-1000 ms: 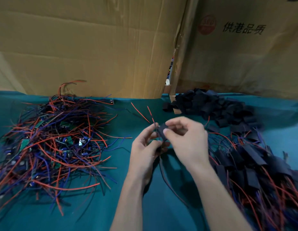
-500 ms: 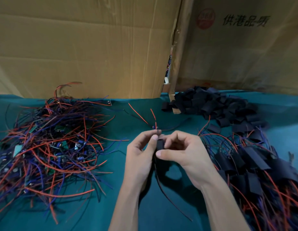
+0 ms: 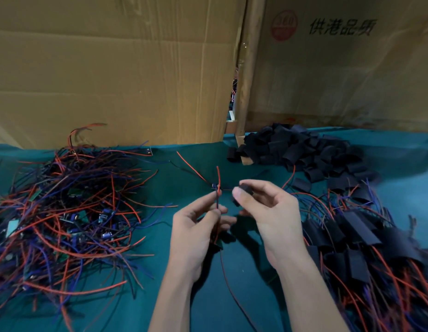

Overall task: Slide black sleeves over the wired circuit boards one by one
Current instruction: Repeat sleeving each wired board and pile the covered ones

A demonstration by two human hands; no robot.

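The brown corrugated cardboard box [image 3: 347,68] standing at about one o'clock behind the teal-covered table bears four black printed Chinese characters, 供港品质 [image 3: 341,27], across its upper face. Just at nine o'clock of that print sits a round red stamp-like seal [image 3: 284,25] reading "360"; the smaller print under the number is too blurred to read

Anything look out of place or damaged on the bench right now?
Nothing stands out. The left hand pinches a board's wires, the right hand holds a black sleeve, and the piles sit separate.
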